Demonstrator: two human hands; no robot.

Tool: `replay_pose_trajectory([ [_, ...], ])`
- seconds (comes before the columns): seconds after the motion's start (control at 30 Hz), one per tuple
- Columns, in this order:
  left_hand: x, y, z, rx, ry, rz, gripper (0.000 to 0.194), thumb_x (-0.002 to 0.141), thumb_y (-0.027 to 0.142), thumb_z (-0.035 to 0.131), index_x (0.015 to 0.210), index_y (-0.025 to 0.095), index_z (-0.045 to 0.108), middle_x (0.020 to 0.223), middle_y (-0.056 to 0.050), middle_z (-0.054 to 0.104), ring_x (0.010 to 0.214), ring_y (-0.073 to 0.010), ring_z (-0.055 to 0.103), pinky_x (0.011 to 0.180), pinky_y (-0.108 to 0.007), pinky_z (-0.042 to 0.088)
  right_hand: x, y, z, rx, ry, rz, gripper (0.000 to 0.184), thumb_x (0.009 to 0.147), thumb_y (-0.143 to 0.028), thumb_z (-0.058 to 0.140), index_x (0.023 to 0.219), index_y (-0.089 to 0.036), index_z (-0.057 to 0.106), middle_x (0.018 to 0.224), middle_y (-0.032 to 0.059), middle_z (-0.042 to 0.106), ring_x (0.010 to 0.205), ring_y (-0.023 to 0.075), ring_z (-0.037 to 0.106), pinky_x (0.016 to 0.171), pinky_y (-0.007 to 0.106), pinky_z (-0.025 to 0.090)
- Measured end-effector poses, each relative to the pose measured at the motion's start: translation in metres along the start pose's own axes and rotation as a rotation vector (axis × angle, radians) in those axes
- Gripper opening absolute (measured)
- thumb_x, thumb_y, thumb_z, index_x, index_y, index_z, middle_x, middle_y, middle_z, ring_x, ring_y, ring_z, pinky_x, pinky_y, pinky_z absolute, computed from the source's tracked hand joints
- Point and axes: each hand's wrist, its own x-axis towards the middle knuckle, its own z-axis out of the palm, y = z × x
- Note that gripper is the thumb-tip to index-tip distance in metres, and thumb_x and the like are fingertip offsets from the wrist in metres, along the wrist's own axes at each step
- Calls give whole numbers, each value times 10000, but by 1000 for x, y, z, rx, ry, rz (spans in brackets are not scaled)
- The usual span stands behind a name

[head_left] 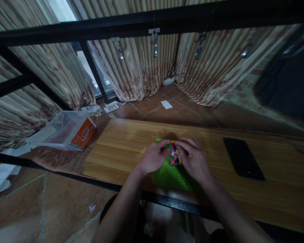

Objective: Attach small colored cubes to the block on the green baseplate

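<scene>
A small block of multicoloured toy bricks [175, 156] is on or just above a green studded baseplate [168, 177] on the wooden board. My left hand [154, 156] has its fingers curled against the block's left side and upper left corner. From the other side, my right hand [192, 157] grips the upper right part with thumb and fingers bent. Both fingertip areas are partly hidden, so I cannot tell whether a loose brick is between them. The baseplate's lower right lies in shadow under my right wrist.
A black phone or tablet [243, 158] lies to the right on the wooden board [116, 145]. At the left stands a clear plastic bin [60, 126] with an orange label. A black metal bar [136, 25] crosses above, with hanging clips. Papers [166, 104] lie on the tiled floor.
</scene>
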Motion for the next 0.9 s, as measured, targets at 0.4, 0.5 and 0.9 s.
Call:
replay_pose_trajectory([
  [0.4,-6,20,15,35,98,173,312,906,151,518,1196,174,631,1076,-65,738,986,-175,693,921,-326,551,-7,-17,-15,282,-21,140,201,960,-318,566,1022,-238,740,994,62,732,951,222,654,859,392,509],
  [0.5,-5,21,21,32,150,181,233,896,142,534,1087,180,662,1062,-58,745,984,-171,702,916,-312,562,-9,-16,-14,268,21,135,194,958,-313,573,1008,-253,751,969,56,737,932,224,653,839,393,514],
  [0.9,-2,20,34,-45,270,128,241,880,130,539,1025,172,727,1002,-50,778,920,-167,727,872,-276,572,-10,-23,-12,17,160,-1,213,975,-285,551,1013,-221,750,952,77,751,881,227,640,802,388,518],
])
